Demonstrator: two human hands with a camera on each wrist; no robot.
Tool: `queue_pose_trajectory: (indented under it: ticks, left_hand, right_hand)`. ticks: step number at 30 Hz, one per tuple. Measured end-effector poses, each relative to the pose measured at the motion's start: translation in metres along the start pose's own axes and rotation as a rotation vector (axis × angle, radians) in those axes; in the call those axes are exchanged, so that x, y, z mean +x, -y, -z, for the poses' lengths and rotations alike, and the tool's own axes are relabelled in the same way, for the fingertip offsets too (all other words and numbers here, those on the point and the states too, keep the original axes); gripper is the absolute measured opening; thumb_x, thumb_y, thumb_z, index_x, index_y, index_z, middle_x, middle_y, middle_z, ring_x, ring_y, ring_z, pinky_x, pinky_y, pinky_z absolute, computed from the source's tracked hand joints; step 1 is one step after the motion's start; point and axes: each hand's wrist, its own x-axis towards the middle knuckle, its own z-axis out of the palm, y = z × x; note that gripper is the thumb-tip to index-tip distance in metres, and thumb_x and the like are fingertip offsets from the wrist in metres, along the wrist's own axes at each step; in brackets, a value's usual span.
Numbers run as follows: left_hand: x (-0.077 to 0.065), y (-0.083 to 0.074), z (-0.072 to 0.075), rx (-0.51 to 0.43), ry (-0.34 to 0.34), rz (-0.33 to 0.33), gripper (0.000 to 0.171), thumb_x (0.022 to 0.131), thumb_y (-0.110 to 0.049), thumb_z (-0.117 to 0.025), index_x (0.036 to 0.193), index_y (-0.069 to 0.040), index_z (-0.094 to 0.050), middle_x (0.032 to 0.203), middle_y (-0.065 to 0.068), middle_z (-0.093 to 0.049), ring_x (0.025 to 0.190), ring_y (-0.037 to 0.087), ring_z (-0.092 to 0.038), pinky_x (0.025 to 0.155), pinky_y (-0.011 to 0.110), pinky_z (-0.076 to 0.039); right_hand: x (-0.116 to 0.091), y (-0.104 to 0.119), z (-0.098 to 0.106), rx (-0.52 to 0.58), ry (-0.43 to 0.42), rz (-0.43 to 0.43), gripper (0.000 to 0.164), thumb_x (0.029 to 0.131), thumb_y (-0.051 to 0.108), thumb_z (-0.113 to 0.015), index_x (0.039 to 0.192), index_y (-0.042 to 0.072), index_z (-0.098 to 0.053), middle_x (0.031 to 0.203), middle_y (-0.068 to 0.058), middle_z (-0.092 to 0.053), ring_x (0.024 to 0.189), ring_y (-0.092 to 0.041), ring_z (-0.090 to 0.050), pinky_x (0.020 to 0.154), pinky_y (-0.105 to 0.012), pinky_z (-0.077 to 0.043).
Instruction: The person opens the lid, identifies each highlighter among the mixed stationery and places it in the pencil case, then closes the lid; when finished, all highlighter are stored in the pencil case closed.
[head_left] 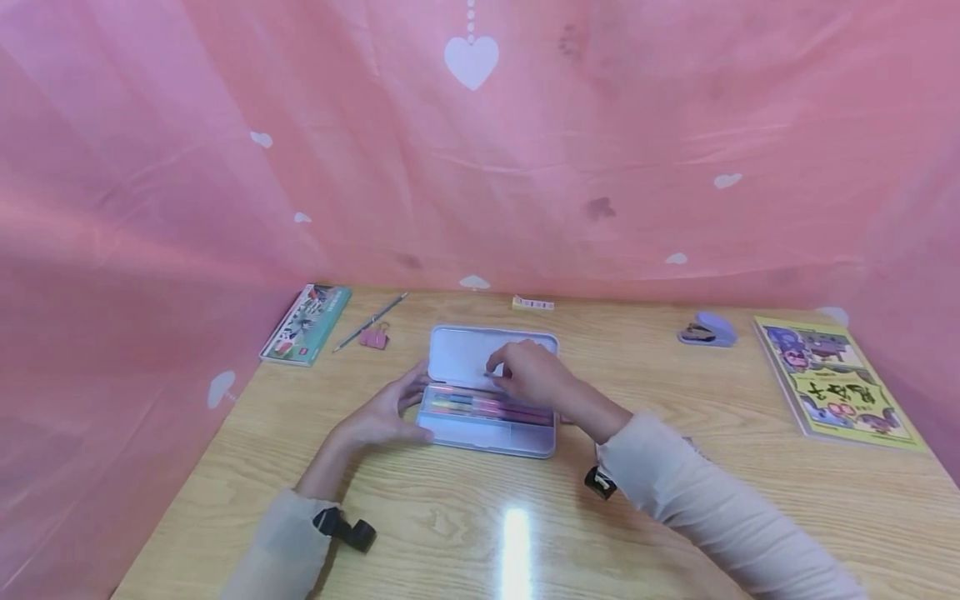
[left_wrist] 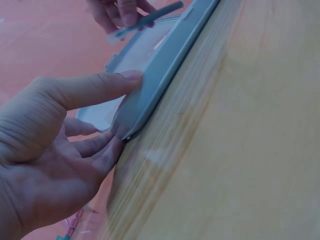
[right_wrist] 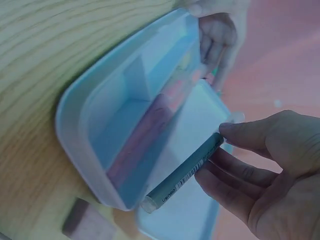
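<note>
An open light-blue pencil case (head_left: 465,431) lies on the table with its lid (head_left: 457,350) folded back. Several pink and yellow pens (head_left: 480,406) fill its rear compartment; the front one is split by a divider. My left hand (head_left: 382,415) grips the case's left end, thumb on the front wall and fingertips round the corner. Above the lid, my right hand (head_left: 528,372) pinches a slim dark green tube (right_wrist: 185,170) between thumb and fingers. That tube has clear ends and a printed barcode; whether it is a pen I cannot tell.
Left, on the table (head_left: 420,533), lie a book (head_left: 306,325), a pencil (head_left: 371,322) and a pink binder clip (head_left: 374,337). Behind the case sits a small patterned block (head_left: 533,303). A purple stapler-like tool (head_left: 707,330) and yellow-green book (head_left: 840,383) are right. A pinkish block (right_wrist: 90,222) lies beside the case.
</note>
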Motion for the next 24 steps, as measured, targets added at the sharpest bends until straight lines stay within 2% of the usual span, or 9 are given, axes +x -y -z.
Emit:
queue_pose_trajectory:
  ticks: [7,14,18,21,24]
  left_hand:
    - [0.001,0.001,0.0,0.004,0.002,-0.001,0.112,0.07,0.005,-0.077,0.152,-0.008,-0.002,0.144,0.017,-0.036,0.139,0.034,-0.027,0.116,0.044,-0.025]
    - [0.008,0.023,0.003,0.019,-0.007,0.005,0.114,0.069,0.004,-0.078,0.152,-0.013,-0.002,0.145,0.014,-0.036,0.139,0.032,-0.027,0.117,0.043,-0.024]
    - [0.01,0.028,0.004,0.035,-0.013,-0.01,0.115,0.069,0.001,-0.081,0.152,-0.018,-0.004,0.142,0.01,-0.039,0.138,0.029,-0.03,0.117,0.039,-0.025]
    - [0.009,0.028,0.004,0.045,-0.017,-0.022,0.116,0.068,-0.002,-0.082,0.152,-0.02,-0.006,0.14,0.007,-0.042,0.137,0.025,-0.032,0.116,0.036,-0.027]
    - [0.008,0.027,0.004,0.04,-0.019,-0.025,0.115,0.067,-0.004,-0.083,0.152,-0.02,-0.007,0.139,0.007,-0.042,0.136,0.025,-0.033,0.116,0.034,-0.027]
  right_hand:
    - [-0.001,-0.007,-0.013,0.009,0.024,-0.015,0.02,0.083,0.006,-0.068,0.102,0.009,-0.073,0.09,-0.004,-0.07,0.071,-0.011,-0.058,0.064,-0.026,-0.052]
    - [0.0,-0.009,-0.028,-0.039,0.067,-0.073,0.021,0.084,0.007,-0.065,0.103,0.011,-0.073,0.102,-0.004,-0.07,0.089,-0.017,-0.062,0.075,-0.034,-0.055]
    - [-0.001,-0.008,-0.032,-0.055,0.073,-0.076,0.021,0.085,0.006,-0.065,0.104,0.009,-0.073,0.105,-0.006,-0.069,0.097,-0.021,-0.063,0.081,-0.036,-0.055]
    - [-0.002,-0.008,-0.033,-0.068,0.067,-0.066,0.02,0.085,0.007,-0.065,0.104,0.008,-0.073,0.105,-0.006,-0.07,0.098,-0.021,-0.063,0.083,-0.036,-0.055]
    - [-0.004,-0.01,-0.028,-0.055,0.045,-0.059,0.02,0.085,0.008,-0.066,0.104,0.009,-0.073,0.101,-0.006,-0.07,0.092,-0.019,-0.063,0.08,-0.035,-0.055]
